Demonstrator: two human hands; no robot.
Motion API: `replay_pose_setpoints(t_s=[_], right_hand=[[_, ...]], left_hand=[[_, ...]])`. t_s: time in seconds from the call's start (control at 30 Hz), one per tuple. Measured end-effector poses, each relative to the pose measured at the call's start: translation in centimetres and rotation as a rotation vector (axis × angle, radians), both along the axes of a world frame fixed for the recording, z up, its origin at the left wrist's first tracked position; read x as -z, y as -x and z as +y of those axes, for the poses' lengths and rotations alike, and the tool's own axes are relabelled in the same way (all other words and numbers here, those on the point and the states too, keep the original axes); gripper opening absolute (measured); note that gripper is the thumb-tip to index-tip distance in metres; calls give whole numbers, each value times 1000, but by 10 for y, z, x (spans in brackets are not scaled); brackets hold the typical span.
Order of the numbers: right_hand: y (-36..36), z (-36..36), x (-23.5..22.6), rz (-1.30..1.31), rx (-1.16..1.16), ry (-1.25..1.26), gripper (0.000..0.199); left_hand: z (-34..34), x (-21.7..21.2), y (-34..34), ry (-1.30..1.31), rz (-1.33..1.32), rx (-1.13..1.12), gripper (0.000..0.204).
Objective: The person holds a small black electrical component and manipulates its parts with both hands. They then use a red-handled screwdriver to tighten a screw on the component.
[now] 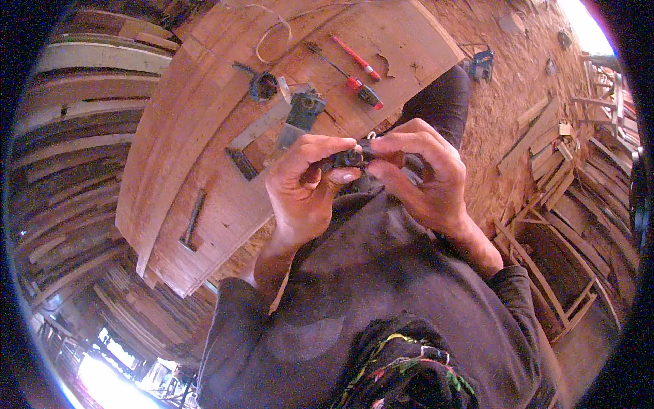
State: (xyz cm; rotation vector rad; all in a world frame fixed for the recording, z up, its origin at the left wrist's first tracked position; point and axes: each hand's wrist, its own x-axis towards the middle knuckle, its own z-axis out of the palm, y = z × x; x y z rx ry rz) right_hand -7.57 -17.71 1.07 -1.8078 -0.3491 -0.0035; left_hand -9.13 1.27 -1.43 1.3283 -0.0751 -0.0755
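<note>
In front of my chest, my left hand [303, 180] pinches a small black part [346, 159] with a rounded end between thumb and fingers. My right hand [426, 170] meets it from the other side, fingertips closed on the same dark piece or one joined to it; which, I cannot tell. A small pale ring [371, 135] shows by the right fingertips. Just beyond my left hand on the wooden board [225, 136] lie a dark, boxy tool part [306, 108] and a try square [257, 129]. Farther off are a red-and-black screwdriver [362, 91] and a red pen [357, 58].
A black ring-shaped part [263, 86] and a thin cable [289, 34] lie on the board's far side, with a T-shaped metal tool [193, 221] at its near left. Stacked planks [88, 102] line the left. Wood scraps [535, 140] and a wooden frame [555, 273] are at right.
</note>
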Motion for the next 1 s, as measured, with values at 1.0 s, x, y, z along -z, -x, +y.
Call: replay_pose_setpoints(t_s=[1.0], right_hand=[[-2, 1, 27, -274, -5, -35, 39]], left_hand=[[-1, -11, 8, 78, 173, 77, 23]])
